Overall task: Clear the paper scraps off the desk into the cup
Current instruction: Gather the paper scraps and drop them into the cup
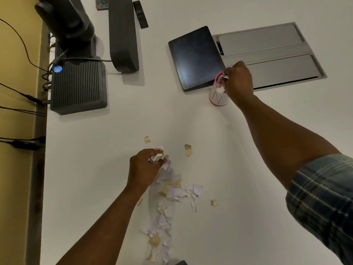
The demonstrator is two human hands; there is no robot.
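A person's right hand, fingers pinched together on white paper, hovered at the rim of a pink-and-white cup that stood well in from the worktop edges, just beside a dark tablet. Paper already showed inside the cup. The left hand was closed around a crumpled wad of scraps nearer the front edge. The job looked partly done at best: a long trail of white and tan paper scraps lay strewn toward the worktop's near edge, with a few strays apart from it.
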